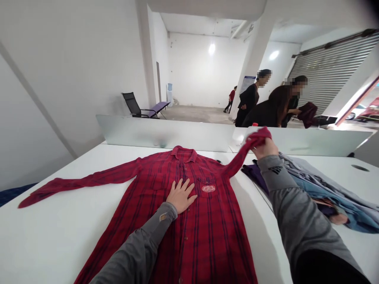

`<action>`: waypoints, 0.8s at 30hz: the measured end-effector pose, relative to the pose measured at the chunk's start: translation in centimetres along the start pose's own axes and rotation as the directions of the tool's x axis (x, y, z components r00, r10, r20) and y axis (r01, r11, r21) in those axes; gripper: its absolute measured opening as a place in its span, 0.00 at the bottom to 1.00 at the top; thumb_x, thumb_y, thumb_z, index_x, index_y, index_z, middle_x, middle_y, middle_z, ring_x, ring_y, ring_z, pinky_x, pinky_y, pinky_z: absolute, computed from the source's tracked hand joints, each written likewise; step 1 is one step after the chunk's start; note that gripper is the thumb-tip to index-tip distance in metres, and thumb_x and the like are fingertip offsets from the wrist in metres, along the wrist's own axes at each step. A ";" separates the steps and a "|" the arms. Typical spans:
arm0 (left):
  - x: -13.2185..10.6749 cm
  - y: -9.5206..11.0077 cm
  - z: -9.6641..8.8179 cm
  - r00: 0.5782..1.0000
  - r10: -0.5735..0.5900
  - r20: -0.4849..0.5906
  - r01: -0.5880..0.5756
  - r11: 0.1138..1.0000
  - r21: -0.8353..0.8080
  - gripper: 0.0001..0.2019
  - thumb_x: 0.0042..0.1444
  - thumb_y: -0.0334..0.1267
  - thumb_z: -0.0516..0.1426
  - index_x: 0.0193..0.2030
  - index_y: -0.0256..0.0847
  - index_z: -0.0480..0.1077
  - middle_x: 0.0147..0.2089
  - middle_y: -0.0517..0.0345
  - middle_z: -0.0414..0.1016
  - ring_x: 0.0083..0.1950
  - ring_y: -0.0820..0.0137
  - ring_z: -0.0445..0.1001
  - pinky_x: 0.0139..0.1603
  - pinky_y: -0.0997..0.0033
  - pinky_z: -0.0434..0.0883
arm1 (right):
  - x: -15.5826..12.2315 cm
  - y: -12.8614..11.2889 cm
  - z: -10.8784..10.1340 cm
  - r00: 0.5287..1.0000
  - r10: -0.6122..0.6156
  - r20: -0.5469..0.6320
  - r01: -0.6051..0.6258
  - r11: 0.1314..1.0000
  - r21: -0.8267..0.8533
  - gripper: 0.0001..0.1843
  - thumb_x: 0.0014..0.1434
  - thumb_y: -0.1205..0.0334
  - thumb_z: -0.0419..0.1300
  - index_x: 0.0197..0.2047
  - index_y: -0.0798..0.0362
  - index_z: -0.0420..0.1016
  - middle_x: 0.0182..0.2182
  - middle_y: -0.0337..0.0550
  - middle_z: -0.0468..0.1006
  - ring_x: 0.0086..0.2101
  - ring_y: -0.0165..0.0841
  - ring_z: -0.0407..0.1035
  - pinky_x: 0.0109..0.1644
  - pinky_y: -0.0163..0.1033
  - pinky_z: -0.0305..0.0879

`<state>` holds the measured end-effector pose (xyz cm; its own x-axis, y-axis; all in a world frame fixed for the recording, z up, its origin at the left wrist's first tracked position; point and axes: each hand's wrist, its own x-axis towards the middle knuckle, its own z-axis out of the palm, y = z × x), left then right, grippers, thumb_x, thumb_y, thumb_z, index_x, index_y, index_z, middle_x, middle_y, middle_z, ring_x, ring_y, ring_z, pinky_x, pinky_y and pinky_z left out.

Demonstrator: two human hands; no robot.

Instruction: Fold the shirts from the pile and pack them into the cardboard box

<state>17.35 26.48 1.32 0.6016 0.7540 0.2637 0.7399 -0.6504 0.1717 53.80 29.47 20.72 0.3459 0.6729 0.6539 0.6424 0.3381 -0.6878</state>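
Note:
A red plaid button-up shirt lies front side up on the white table, its collar toward the far edge. My left hand rests flat on the shirt's chest with fingers spread, beside the button line. My right hand is closed around the cuff end of the sleeve on the right and holds it raised off the table. The other sleeve stretches out flat to the left. A pale round patch shows on the chest pocket. My right fingertips are partly hidden by the cloth.
Folded clothes, grey and blue, are piled on the right of the table. A frosted glass divider runs along the far edge. Beyond it, people stand, one holding a dark red garment. A black chair stands behind.

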 end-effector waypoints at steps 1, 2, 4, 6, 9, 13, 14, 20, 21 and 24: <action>0.0 0.0 0.0 1.000 0.000 -0.001 0.000 1.000 -0.002 0.29 0.64 0.57 0.43 0.67 0.48 0.57 0.71 0.54 0.52 0.70 0.47 0.48 0.66 0.36 0.47 | 0.1 -1.4 2.3 0.999 0.023 0.024 -0.027 0.985 0.169 0.22 0.69 0.55 0.40 0.52 0.56 0.68 0.45 0.48 0.78 0.39 0.31 0.72 0.42 0.41 0.70; 0.0 0.0 0.0 1.000 0.000 -0.003 0.000 1.000 -0.004 0.29 0.64 0.57 0.43 0.67 0.48 0.57 0.71 0.54 0.52 0.70 0.47 0.48 0.67 0.36 0.47 | -0.2 -2.6 4.6 0.995 0.034 0.091 -0.062 0.942 0.329 0.21 0.67 0.53 0.43 0.52 0.55 0.68 0.44 0.46 0.78 0.39 0.31 0.73 0.42 0.42 0.70; 0.0 0.0 0.1 1.000 -0.001 -0.005 0.001 1.000 -0.009 0.29 0.64 0.57 0.43 0.67 0.48 0.57 0.71 0.54 0.52 0.70 0.47 0.48 0.67 0.37 0.47 | -1.7 -4.3 8.9 0.957 -0.013 0.289 -0.117 0.896 0.427 0.20 0.58 0.53 0.56 0.50 0.54 0.71 0.42 0.43 0.79 0.39 0.33 0.73 0.44 0.42 0.70; 0.0 -0.1 0.1 1.000 -0.003 -0.005 0.003 1.000 -0.020 0.29 0.63 0.58 0.43 0.67 0.49 0.57 0.71 0.55 0.52 0.70 0.48 0.48 0.67 0.37 0.47 | -3.8 -4.4 11.5 0.913 -0.013 0.407 -0.088 0.970 0.229 0.21 0.50 0.58 0.62 0.48 0.54 0.73 0.41 0.42 0.80 0.40 0.34 0.73 0.46 0.42 0.69; 0.0 -0.2 0.0 1.000 -0.008 -0.007 0.008 0.999 -0.042 0.29 0.63 0.58 0.43 0.67 0.50 0.57 0.71 0.55 0.52 0.70 0.48 0.48 0.67 0.37 0.46 | -6.7 -2.2 11.8 0.934 0.117 0.338 -0.038 0.972 -0.233 0.15 0.51 0.63 0.57 0.43 0.54 0.76 0.38 0.42 0.79 0.40 0.34 0.72 0.49 0.43 0.67; 0.1 -0.2 -0.1 1.000 -0.010 0.002 0.011 0.998 -0.061 0.30 0.63 0.59 0.43 0.67 0.49 0.56 0.71 0.54 0.51 0.71 0.47 0.47 0.67 0.36 0.45 | -10.3 0.9 9.7 0.913 0.220 0.344 -0.042 0.889 -0.456 0.10 0.46 0.66 0.59 0.34 0.54 0.77 0.30 0.43 0.78 0.35 0.38 0.71 0.46 0.45 0.66; 0.1 -0.2 -0.1 1.000 -0.011 0.003 0.011 0.998 -0.062 0.30 0.63 0.58 0.43 0.67 0.49 0.56 0.71 0.54 0.51 0.71 0.47 0.47 0.67 0.36 0.46 | -11.4 1.2 9.6 0.896 0.230 0.380 -0.025 0.880 -0.474 0.11 0.44 0.67 0.61 0.34 0.53 0.78 0.31 0.43 0.78 0.36 0.38 0.71 0.46 0.43 0.66; 0.1 -0.2 -0.4 1.000 -0.005 -0.005 0.005 0.998 -0.067 0.30 0.63 0.59 0.42 0.67 0.49 0.56 0.72 0.54 0.50 0.71 0.47 0.47 0.67 0.35 0.45 | -15.6 2.3 10.7 0.810 0.119 0.575 0.377 0.646 -0.664 0.19 0.55 0.73 0.52 0.48 0.56 0.76 0.45 0.53 0.75 0.47 0.40 0.67 0.48 0.40 0.62; 0.1 -0.2 -0.5 1.000 -0.006 -0.002 0.006 0.997 -0.071 0.31 0.63 0.60 0.42 0.67 0.48 0.56 0.72 0.54 0.51 0.70 0.47 0.47 0.67 0.35 0.46 | -15.7 2.7 10.6 0.815 0.137 0.563 0.390 0.587 -0.709 0.19 0.57 0.73 0.50 0.48 0.56 0.75 0.45 0.54 0.75 0.47 0.40 0.67 0.48 0.41 0.62; 0.0 -0.3 -0.6 1.000 -0.010 0.007 0.011 0.997 -0.079 0.31 0.63 0.60 0.42 0.67 0.47 0.56 0.71 0.53 0.52 0.70 0.46 0.49 0.67 0.35 0.46 | -15.0 3.6 9.9 0.839 0.252 0.483 0.299 0.528 -0.795 0.20 0.56 0.73 0.50 0.48 0.53 0.76 0.46 0.54 0.75 0.45 0.42 0.69 0.44 0.43 0.64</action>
<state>17.00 26.64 1.85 0.5963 0.7611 0.2552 0.7199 -0.6477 0.2494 44.15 27.16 5.30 0.1220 0.9672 0.2228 0.9862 -0.1434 0.0823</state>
